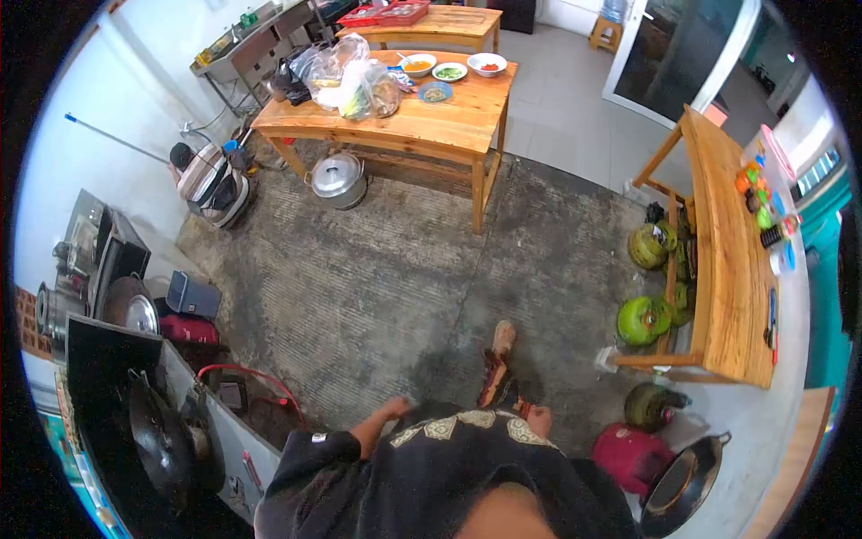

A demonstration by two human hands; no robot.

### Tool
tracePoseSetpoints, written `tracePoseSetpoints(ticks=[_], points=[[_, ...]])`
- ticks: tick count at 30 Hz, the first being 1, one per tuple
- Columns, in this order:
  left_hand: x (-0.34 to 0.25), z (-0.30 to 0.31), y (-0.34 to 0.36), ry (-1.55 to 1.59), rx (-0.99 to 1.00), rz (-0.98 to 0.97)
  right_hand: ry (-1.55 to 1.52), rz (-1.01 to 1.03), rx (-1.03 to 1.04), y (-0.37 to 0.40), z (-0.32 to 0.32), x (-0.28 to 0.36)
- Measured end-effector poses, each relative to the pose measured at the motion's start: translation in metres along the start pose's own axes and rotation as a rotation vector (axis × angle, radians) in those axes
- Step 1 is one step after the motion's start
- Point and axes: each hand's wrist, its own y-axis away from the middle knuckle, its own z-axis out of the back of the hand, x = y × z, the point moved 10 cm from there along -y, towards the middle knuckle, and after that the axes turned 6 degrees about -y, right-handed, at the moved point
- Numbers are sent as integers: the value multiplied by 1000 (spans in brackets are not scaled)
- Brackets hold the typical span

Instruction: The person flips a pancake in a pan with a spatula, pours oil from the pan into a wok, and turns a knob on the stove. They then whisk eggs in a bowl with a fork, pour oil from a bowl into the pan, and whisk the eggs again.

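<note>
While left hand [393, 410] and right hand [538, 420] hang, finger closure unclear, nearby red hose [268, 378] looks light, bendy; probably best gripped mid-length.

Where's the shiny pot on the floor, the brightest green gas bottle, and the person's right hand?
Shiny pot [336, 176]: head view, on its lid.
Brightest green gas bottle [637, 322]: head view, on its rounded side.
Right hand [539, 421]: head view, on the middle of the hand.

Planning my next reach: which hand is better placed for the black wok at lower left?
Likely the left hand, on that side and nearer the black wok; the right hand hangs farther off.
</note>
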Motion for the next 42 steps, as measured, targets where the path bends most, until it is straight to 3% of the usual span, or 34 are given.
tracePoseSetpoints(ticks=[2, 4, 6, 8, 9, 12, 15, 19, 21, 23, 25, 27, 28, 30, 31, 33, 35, 36, 38, 39, 40, 42], points=[[3, 58, -26, 180, -104, 144, 0, -45, -14, -47, 11, 23], [25, 99, -44, 443, -247, 375, 142, -20, 111, -90, 23, 55], [14, 159, -65, 432, -370, 393, 188, 42, 216, -145, 35, 91], [-4, 232, -73, 517, -531, 362, 158, 130, 323, -217, 27, 88], [-17, 269, -73, 609, -626, 321, 117, -13, 423, -222, 44, 124], [-26, 335, -91, 654, -704, 386, -152, -54, 425, -286, 49, 179], [-38, 382, -96, 705, -705, 359, -214, -9, 423, -353, 47, 303], [-4, 408, -140, 858, -570, 389, -270, 71, 530, -410, 3, 454], [11, 449, -160, 987, -616, 304, -284, 115, 560, -432, -19, 536], [-26, 580, -142, 1059, -644, -75, -295, 144, 595, -452, -39, 615], [-85, 725, -97, 1031, -560, -285, -236, 359, 632, -469, -55, 707], [-140, 832, -53, 913, -477, -478, -321, 436, 714, -476, -69, 791], [-178, 879, -19, 794, -541, -683, -320, 487, 740, -479, -74, 831], [-246, 939, 40, 604, -550, -1037, -352, 455, 785, -488, -87, 902], [-273, 954, 60, 475, -574, -1215, -323, 542, 816, -494, -97, 939], [-304, 973, 71, 447, -523, -1333, -307, 673, 875, -500, -121, 1016], [-308, 984, 53, 388, -614, -1209, -296, 746, 947, -499, -143, 1077], [-305, 994, 40, 354, -646, -1130, -236, 798, 932, -534, -183, 1100], [-298, 1015, 21, 455, -717, -923, 1, 1094, 748, -532, -200, 1165], [-281, 1029, 17, 630, -838, -815, -11, 1097, 791, -541, -222, 1188], [-258, 1045, 27, 739, -1116, -627, -15, 1099, 846, -545, -248, 1206], [-228, 1043, 29, 1132, -1422, -640, 102, 1089, 777, -544, -270, 1238]])
